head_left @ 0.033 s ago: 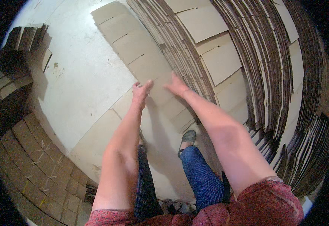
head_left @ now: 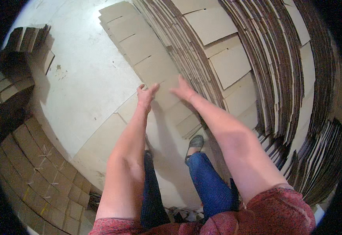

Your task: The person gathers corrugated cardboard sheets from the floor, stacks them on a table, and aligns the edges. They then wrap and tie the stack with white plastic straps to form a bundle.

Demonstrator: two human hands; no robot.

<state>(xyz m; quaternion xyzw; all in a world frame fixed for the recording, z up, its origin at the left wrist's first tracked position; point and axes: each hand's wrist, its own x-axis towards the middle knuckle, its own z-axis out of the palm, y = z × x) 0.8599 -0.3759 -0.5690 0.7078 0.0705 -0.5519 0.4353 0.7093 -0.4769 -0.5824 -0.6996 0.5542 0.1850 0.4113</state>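
Observation:
A long flat piece of brown cardboard (head_left: 139, 51), slotted along its length, lies slantwise in front of me, running from the far left toward my feet. My left hand (head_left: 146, 96) is at its left edge, fingers curled at the edge and thumb over the top. At its right side is my right hand (head_left: 184, 90), fingers stretched and thumb apart, touching or just over the board. The fingertips blur a little, and the undersides of both hands are hidden. How many layers lie there I cannot tell.
Tall rows of stacked flat cardboard (head_left: 186, 51) stand close on the right, with further stacks (head_left: 261, 66) behind. Tied cardboard bundles (head_left: 42, 172) lie at the lower left, another stack (head_left: 26, 39) at the far left. My shoe (head_left: 195, 145) is near the board's close end on the pale floor (head_left: 85, 78).
The far end of the cardboard has shifted slightly to the right, and its near end slightly to the left. Both hands have stayed almost in place.

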